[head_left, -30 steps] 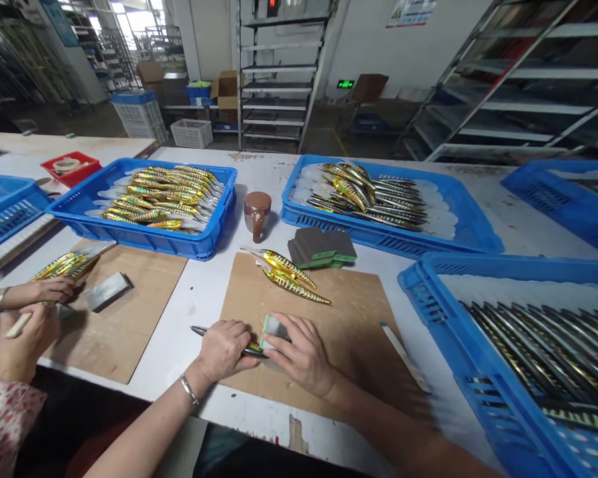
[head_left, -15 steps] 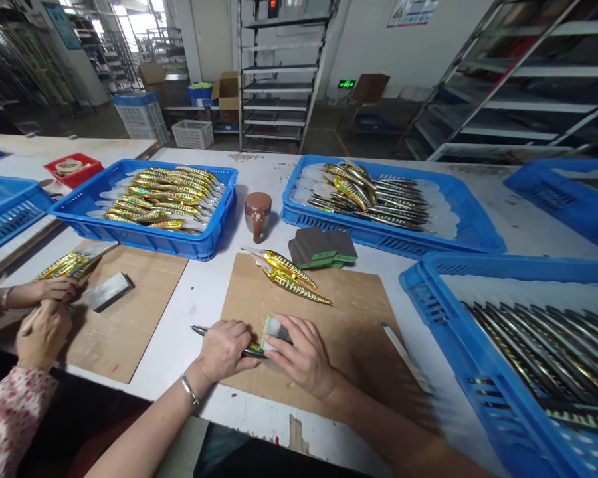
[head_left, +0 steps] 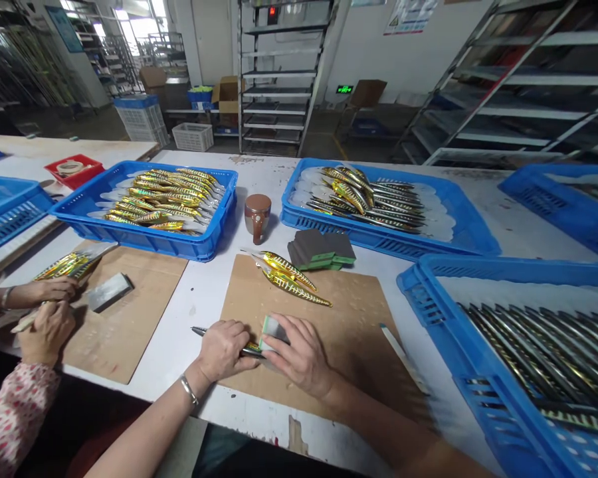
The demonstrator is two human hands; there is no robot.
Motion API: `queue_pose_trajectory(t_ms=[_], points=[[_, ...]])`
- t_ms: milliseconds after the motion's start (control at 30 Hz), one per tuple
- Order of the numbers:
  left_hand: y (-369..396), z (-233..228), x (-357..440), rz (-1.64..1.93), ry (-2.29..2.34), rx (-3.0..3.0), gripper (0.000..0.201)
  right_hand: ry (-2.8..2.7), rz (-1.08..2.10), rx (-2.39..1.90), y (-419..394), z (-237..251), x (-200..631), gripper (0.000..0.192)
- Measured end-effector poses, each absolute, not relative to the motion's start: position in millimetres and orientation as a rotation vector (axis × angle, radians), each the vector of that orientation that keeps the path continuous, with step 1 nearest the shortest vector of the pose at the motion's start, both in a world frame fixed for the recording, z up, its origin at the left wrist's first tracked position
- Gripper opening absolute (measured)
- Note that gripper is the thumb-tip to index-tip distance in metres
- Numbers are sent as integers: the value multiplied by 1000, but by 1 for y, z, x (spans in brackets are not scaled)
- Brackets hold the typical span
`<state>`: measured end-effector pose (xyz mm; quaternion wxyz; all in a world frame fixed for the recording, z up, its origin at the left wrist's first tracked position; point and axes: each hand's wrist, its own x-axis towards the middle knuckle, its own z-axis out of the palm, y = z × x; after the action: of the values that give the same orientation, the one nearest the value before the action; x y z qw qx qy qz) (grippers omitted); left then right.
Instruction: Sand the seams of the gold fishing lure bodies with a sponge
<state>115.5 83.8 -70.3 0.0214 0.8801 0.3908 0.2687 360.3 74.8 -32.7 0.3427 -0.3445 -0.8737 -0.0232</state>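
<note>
My left hand is closed around a dark fishing lure, whose pointed end sticks out to the left past my fingers. In my right hand is a grey sanding sponge with a green edge, held against the lure's right part. Both hands meet low over a brown cardboard sheet. Beyond them, gold lures with dark backs lie together on the cardboard. A stack of dark pads with green edges rests at the sheet's far edge.
Blue trays of lures stand at the back left, back right and right. A brown-lidded mug sits between two trays. A white strip lies right. At left, a co-worker's hands work beside a grey block.
My right hand and the sanding sponge have shifted very slightly left along the lure. The co-worker's nearer hand has moved a little. The camera view has shifted slightly.
</note>
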Motion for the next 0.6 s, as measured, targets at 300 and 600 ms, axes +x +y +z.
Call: queue_pose_trajectory(t_ms=[300, 600], points=[[83, -69, 117, 841, 1176, 2688, 66, -2329, -59, -993, 52, -36, 406, 16], [81, -65, 117, 869, 1226, 2692, 69, -2308, -50, -928, 73, -34, 361, 18]])
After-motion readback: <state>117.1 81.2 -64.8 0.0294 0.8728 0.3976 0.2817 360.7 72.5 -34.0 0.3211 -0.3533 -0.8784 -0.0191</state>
